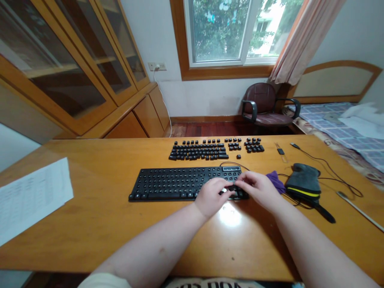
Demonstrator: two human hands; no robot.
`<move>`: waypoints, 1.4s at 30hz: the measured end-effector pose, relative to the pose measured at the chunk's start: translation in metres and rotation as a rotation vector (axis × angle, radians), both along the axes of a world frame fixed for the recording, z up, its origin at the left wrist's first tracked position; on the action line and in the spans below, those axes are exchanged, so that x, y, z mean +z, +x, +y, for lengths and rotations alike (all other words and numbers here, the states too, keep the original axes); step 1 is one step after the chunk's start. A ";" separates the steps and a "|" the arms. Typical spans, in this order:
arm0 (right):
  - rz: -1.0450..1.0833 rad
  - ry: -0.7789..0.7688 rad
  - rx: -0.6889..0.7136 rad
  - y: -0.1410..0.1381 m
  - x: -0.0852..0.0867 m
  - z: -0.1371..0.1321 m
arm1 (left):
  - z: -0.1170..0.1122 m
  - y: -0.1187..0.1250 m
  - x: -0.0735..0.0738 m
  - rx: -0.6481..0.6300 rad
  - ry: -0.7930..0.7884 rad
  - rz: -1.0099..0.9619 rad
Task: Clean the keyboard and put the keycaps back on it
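Observation:
A black keyboard (168, 184) lies on the table, most of its keycaps off, so that rows of bare key posts show. Over its right end, at the number pad, both my hands meet. My left hand (213, 196) has thumb and forefinger curled in at the pad, a small bright spot between them. From the right, my right hand (259, 188) pinches at the same place, fingertips close to the left ones. What the fingertips hold is too small and covered to make out. Behind the keyboard, loose black keycaps (198, 152) stand in rows like a keyboard layout.
Right of the keyboard are a purple cloth (276, 182), a grey glove-like item (303, 180) with a yellow stripe, a wire keycap puller (281, 151) and a USB cable (327, 160). Papers (36, 196) lie at the left. A chair (267, 104) stands beyond the table.

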State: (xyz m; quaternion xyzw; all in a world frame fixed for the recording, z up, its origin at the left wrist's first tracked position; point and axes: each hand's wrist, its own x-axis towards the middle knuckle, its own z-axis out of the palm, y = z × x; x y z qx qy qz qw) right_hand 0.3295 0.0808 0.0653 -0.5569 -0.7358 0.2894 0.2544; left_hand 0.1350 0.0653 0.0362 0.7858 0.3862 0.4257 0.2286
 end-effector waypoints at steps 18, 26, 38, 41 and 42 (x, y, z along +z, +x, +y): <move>-0.142 0.455 -0.383 0.021 0.003 0.009 | 0.000 0.000 0.006 0.140 -0.060 -0.050; 0.518 0.039 0.169 -0.021 -0.024 -0.012 | 0.001 0.004 -0.009 0.115 -0.260 -0.155; 0.369 0.423 -0.120 -0.022 -0.018 -0.012 | 0.003 0.005 -0.007 0.121 -0.269 -0.120; 0.344 0.349 0.003 -0.022 -0.019 -0.011 | 0.002 0.005 -0.006 0.124 -0.247 -0.065; 0.343 0.296 0.051 -0.023 -0.020 -0.010 | 0.003 0.005 -0.006 0.129 -0.240 -0.051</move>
